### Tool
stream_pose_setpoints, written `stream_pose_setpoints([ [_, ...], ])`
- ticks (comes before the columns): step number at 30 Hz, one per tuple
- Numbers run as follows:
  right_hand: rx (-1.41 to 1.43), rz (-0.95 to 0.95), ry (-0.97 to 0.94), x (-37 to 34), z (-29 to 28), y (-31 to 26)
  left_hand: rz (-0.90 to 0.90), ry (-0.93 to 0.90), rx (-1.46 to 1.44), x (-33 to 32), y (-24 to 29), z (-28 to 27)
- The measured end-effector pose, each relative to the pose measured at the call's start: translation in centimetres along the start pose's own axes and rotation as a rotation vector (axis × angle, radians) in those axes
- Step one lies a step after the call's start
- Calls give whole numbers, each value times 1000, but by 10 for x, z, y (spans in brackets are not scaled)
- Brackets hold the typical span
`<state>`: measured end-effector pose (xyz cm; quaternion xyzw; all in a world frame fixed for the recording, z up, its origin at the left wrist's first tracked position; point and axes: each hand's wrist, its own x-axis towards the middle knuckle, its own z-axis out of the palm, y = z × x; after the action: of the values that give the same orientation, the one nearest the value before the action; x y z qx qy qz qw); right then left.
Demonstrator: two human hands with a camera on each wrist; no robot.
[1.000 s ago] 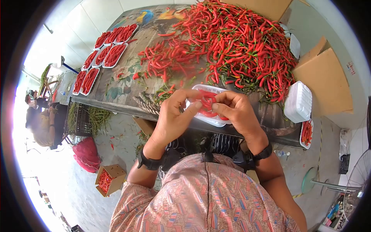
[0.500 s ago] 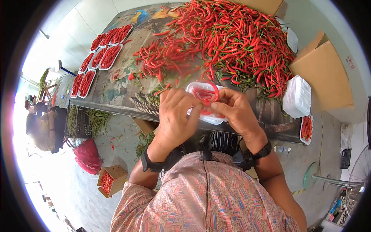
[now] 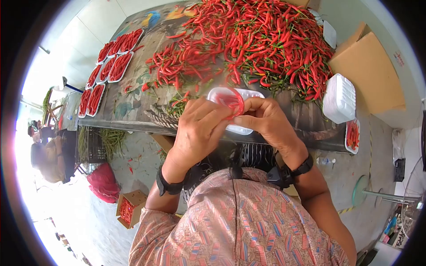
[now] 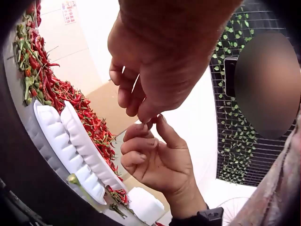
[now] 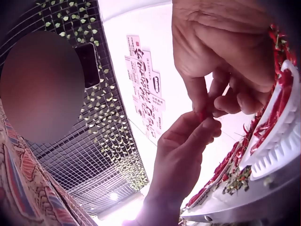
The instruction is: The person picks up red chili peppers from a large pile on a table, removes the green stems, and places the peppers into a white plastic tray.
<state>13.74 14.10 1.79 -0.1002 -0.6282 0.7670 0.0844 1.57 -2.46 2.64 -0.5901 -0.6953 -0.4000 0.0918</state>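
Note:
Between my fingertips is a curved red chili pepper (image 3: 242, 105). My left hand (image 3: 197, 126) pinches one end, its back turned up and its fingers bent. Thumb and forefinger of my right hand (image 3: 270, 122) pinch the other end. A small red piece of the chili (image 5: 202, 116) shows between the touching fingertips in the right wrist view; the rest is hidden by the fingers. Just beyond the hands, at the table's near edge, a white tray (image 3: 242, 130) holds red chilies (image 5: 282, 96), partly covered by the hands in the head view.
A big heap of red chilies (image 3: 275, 44) covers the back right of the table (image 3: 128, 99). Several filled trays (image 3: 120, 66) stand at the left. Stacked white trays (image 3: 339, 99) and a cardboard box (image 3: 372, 73) are at the right. Below sits a box of chilies (image 3: 128, 210).
My left hand has turned so its back faces up more and its fingers cover the chili's end. Both hands stay together over the tray. The head view has shifted slightly.

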Motion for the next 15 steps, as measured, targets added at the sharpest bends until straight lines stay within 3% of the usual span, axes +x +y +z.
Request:
stream_pose_setpoints([
  [4,-31,23,-47,-8,-12,2,66,-6,-31,-1,-3,-2],
  [8,-152,-101,85,-15,-18,2,-84,-53,-182,-7,-9,-4],
  [10,-505,-269,130,-18,-15,-4,-147,-71,-266,-8,-9,-4],
  [15,-580,-368,112,-14,-11,4,-289,-161,-507,-7,-4,-4],
])
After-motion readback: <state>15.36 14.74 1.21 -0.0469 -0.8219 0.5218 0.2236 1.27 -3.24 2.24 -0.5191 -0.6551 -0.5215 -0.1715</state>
